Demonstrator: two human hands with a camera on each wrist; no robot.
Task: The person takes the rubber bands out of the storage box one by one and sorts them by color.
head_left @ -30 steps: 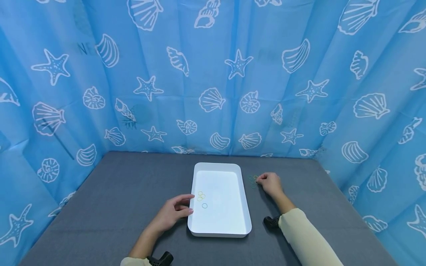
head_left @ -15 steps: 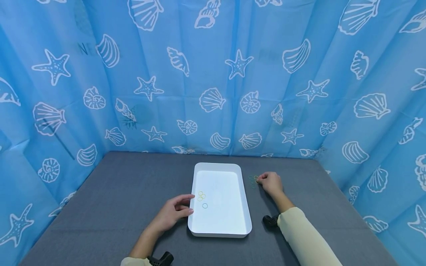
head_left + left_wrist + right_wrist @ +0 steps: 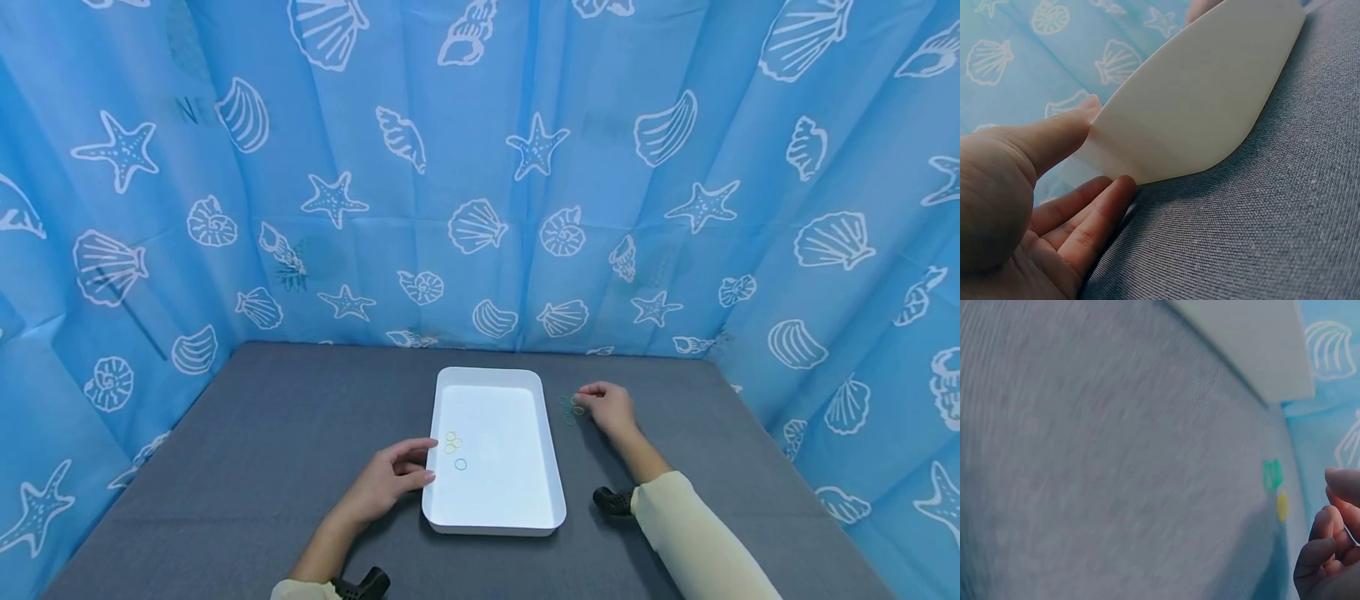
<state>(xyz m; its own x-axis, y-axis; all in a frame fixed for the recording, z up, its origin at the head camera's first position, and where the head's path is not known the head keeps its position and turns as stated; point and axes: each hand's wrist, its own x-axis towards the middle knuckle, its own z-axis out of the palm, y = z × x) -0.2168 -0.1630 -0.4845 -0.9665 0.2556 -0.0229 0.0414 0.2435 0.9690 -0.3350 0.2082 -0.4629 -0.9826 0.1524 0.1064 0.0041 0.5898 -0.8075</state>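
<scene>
A white tray (image 3: 498, 492) lies in the middle of the table. My left hand (image 3: 386, 477) grips its left wall, the thumb (image 3: 1063, 137) at the rim and fingertips low on the outside. Several yellow rubber bands (image 3: 449, 449) and one blue rubber band (image 3: 461, 469) lie inside the tray. To its right, my right hand (image 3: 609, 408) hovers over a cluster of green rubber bands (image 3: 1272, 475), thumb and index finger close together. A yellow rubber band (image 3: 1282, 507) lies below the fingers. Whether the fingertips pinch a band, I cannot tell.
Grey cloth covers the table (image 3: 300, 417). A blue curtain (image 3: 480, 275) with white shell prints hangs along the back and both sides. Black wrist cameras (image 3: 363, 583) sit on both wrists.
My right hand has risen slightly from the rubber bands, uncovering a yellow one beneath the fingertips. The left hand and the tray stay where they were.
</scene>
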